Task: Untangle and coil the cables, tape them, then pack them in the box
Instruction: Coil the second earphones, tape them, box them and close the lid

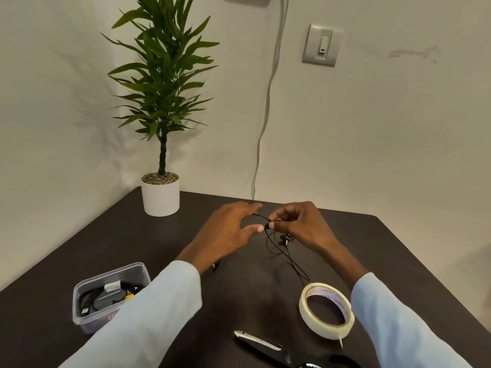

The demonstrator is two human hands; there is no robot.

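walls: off-white | switch | potted plant | dark table

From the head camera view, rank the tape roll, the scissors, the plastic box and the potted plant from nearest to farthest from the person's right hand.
Measured from the right hand, which pinches the black cable:
1. Tape roll, just below it, near the right sleeve.
2. Scissors, lower, at the table's near edge.
3. Potted plant, far left corner by the wall.
4. Plastic box, lower left, partly behind the left sleeve.
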